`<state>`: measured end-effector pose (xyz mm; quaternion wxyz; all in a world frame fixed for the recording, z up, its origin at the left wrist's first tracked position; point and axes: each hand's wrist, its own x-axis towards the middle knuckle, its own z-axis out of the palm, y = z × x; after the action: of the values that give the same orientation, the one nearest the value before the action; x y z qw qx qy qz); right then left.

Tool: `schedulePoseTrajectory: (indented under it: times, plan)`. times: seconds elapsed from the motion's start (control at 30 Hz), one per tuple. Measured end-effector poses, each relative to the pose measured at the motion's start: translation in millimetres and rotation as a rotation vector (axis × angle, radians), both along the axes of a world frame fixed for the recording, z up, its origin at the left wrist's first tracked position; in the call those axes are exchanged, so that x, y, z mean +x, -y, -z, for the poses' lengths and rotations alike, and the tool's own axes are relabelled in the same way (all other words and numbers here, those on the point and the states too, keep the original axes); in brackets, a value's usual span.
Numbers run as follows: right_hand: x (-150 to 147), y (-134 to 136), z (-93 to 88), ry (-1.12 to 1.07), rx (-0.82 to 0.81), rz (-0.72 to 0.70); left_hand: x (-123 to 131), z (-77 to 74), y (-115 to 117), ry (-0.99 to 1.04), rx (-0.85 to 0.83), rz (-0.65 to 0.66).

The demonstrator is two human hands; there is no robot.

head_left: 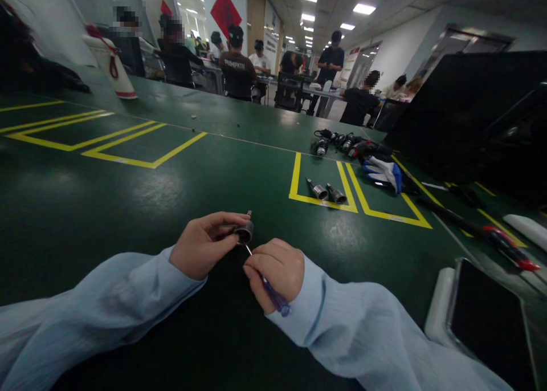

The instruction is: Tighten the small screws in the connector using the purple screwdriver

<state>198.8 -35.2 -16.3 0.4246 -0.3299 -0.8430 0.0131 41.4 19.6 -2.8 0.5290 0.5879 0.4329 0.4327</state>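
My left hand (208, 243) is closed around a metal socket bit (244, 231), its round hollow end facing me and its thin shank pointing away. My right hand (277, 268) grips a screwdriver (276, 296) with a clear purple handle. The slim shaft runs forward between thumb and fingers, and its tip meets the lower rim of the socket bit; whether it is inside the opening I cannot tell. Farther off to the right, two similar metal socket bits (317, 190) lie side by side within a yellow taped outline.
Green table (179, 208) with yellow tape markings. At right lie dark tools with cables (342, 143), a white-and-blue glove (382, 173), a red-and-black handled tool (508, 247) and a phone (489, 322) propped on a white object. A white container (113, 66) stands far left; people sit beyond.
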Motion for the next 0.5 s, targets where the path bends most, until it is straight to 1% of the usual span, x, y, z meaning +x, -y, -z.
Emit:
schedulePoseTrajectory:
  times: [0.13, 0.23, 0.33, 0.43, 0.5]
  plan:
    - [0.8, 0.4, 2.8, 0.024, -0.043, 0.03, 1.1, -0.8, 0.9, -0.006, 0.002, -0.012]
    - [-0.8, -0.4, 6.5, 0.046, -0.029, 0.056, 1.5, -1.8, 2.3, -0.014, 0.011, -0.029]
    - [-4.5, -2.7, 11.4, 0.093, 0.067, 0.071, 1.5, -2.4, 2.4, -0.021, 0.01, -0.042]
    - [-7.9, -5.5, 15.2, 0.108, 0.183, 0.098, 1.0, -2.2, 0.9, -0.017, -0.028, -0.053]
    - [-8.7, -6.7, 16.2, 0.124, 0.201, 0.102, 0.6, -1.9, -0.1, -0.003, -0.05, -0.054]
